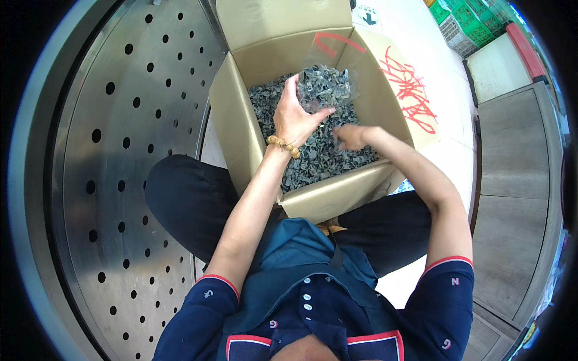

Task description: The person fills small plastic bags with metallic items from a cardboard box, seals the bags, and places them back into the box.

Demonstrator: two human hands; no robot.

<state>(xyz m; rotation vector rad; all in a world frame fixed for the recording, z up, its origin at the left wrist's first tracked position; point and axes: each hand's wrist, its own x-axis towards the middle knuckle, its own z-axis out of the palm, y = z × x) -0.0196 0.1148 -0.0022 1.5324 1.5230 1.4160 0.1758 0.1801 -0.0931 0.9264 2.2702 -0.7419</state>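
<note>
My left hand (294, 116) grips a clear plastic bag (326, 88), which is partly filled with dried grey-green flakes. The bag's upper part stands up, see-through, towards the back of the box. Below it, a large cardboard box (238, 122) with its flaps folded out holds a deep layer of the same dried flakes (311, 167). Lower and to the right of the bag, my right hand (353, 136) is over the loose flakes with its fingers curled and blurred. Whether it holds any flakes cannot be made out.
A perforated stainless steel panel (135, 180) rises on the left. Red marker scrawl covers the box's right flap (411, 94). Grey cabinet doors (515, 180) line the right side. Green plastic crates (469, 20) are stacked at the upper right. My bent knees flank the box.
</note>
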